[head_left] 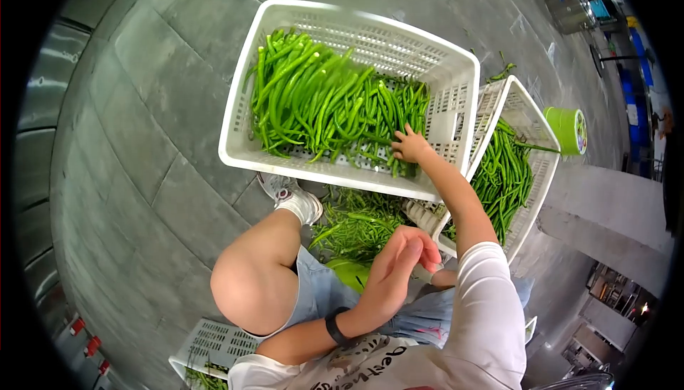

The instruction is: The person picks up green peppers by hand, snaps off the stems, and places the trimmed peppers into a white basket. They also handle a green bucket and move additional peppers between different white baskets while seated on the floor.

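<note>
A large white slotted basket (pixel 349 176) holds many long green peppers (pixel 313 98). My right hand (pixel 411 145) is inside it near the right end, with fingers spread over the peppers. Low in front of my body, above my lap, is my left hand (pixel 399 269), its fingers curled together; whatever it may hold is hidden. A black band (pixel 336 327) circles that wrist. To the right, a second white basket (pixel 545 176) stands tilted beside the first, with more green peppers (pixel 502 176) in it.
Thin green pieces (pixel 356 226) lie in a pile between my legs, beside a bright green object (pixel 349 274). A green bucket (pixel 566 131) stands at the right. Another white basket (pixel 214 344) is at the lower left. A metal pot (pixel 570 12) sits at the upper right.
</note>
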`<state>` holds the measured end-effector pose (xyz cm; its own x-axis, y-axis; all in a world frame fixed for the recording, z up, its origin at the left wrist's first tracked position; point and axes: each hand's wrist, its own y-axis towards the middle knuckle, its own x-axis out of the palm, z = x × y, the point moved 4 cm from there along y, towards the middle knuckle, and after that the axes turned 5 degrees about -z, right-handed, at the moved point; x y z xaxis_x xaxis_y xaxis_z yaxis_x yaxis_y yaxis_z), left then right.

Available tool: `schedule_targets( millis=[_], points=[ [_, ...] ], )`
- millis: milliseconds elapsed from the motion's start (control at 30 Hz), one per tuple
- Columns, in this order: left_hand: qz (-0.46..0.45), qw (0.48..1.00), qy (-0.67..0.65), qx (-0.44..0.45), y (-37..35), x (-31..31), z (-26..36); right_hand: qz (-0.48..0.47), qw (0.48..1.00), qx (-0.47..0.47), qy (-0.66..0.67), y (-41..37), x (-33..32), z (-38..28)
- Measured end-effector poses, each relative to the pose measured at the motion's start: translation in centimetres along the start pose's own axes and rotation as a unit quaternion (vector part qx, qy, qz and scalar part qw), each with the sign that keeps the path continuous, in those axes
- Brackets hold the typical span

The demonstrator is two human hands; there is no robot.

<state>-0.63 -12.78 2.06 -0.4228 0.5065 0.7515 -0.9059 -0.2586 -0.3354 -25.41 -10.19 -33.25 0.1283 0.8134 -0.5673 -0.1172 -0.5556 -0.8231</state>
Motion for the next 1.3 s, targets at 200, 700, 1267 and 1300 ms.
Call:
schedule_targets(
  millis=[200, 700, 1267, 1300],
  points=[
    [-0.016, 1.000, 0.001, -0.014, 0.3, 0.7, -1.1, 0.114, 0.991, 0.026, 0.061, -5.5, -5.0, 1.4],
    [-0.014, 0.994, 0.093, -0.056, -0.2, 2.6, -4.1, 0.051, 0.788, 0.382, 0.480, -21.9, 21.3, 9.5],
    [-0.029, 0.988, 0.147, -0.038, 1.8, 1.9, -6.7, 0.025, 0.169, 0.098, 0.980, -27.8, 16.5, 3.6],
    [-0.042, 0.981, 0.190, -0.016, 1.8, 2.1, -6.9, 0.034, 0.144, 0.064, 0.987, -30.4, 15.1, 2.9]
  ],
)
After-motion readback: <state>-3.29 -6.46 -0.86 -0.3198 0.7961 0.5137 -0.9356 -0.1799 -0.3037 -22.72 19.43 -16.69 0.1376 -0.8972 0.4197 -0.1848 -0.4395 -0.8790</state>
